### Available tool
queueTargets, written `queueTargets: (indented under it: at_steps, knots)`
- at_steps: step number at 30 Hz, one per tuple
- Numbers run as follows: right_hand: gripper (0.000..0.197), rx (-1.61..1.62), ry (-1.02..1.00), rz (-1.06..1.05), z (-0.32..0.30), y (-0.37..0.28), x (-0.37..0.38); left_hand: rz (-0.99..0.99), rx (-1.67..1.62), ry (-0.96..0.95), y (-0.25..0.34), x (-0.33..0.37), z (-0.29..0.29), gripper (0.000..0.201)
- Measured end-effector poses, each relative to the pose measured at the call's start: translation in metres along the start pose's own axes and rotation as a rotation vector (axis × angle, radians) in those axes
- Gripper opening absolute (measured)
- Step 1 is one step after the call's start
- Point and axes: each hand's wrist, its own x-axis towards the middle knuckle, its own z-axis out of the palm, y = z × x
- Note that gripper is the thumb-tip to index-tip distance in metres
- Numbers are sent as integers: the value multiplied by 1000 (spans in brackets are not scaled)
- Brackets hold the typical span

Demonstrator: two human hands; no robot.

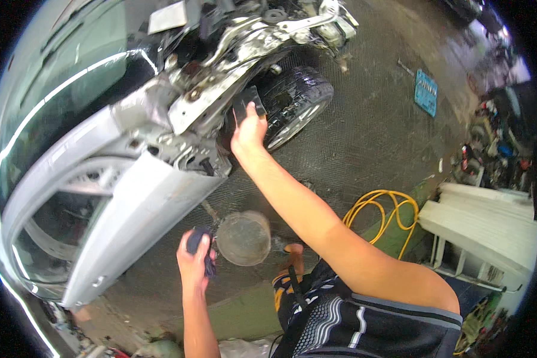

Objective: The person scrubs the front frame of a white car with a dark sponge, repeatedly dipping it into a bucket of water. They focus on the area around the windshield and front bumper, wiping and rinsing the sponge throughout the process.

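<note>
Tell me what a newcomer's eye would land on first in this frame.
The stripped silver car body filling the left, with its bare front wheel at top centre. The right hand presses a dark flat pad against the body near that wheel, while the left hand grips a dark object beside a round metal pan. A yellow hose lies coiled at right.

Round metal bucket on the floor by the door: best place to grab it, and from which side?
Take the bucket by its rim, from above. It stands upright with the mouth open toward the camera, so the rim is fully exposed. Come from the right edge, since the left hand with a dark block crowds the left edge and the door overhangs there. No handle can be made out.
</note>
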Motion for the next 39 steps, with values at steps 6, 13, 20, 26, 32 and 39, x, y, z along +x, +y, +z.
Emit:
queueTargets:
  at_steps: [6, 13, 20, 26, 32, 39]
  knots:
    - [34, -148, 108, -283, 81, -15, 61, 912, 886, -95, 164, 125, 193, 45]
    - [46, 51, 48, -169, 97, -32, 72, 869, 1407, 75, 262, 186, 331, 49]
    - [38, 368, 240, 99, 117, -84, 92, 853, 1323, -31, 280, 190, 338, 45]
    - [22, 466, 186, 158, 115, -112, 100, 1038, 1490, -11, 277, 208, 351, 40]
    - [35, 214, 241, 110, 109, -78, 73, 1102, 1493, 0, 289, 213, 380, 37]
    - [34, 218, 278, 186, 115, -96, 99, 1147, 1317, 53, 281, 196, 342, 34]
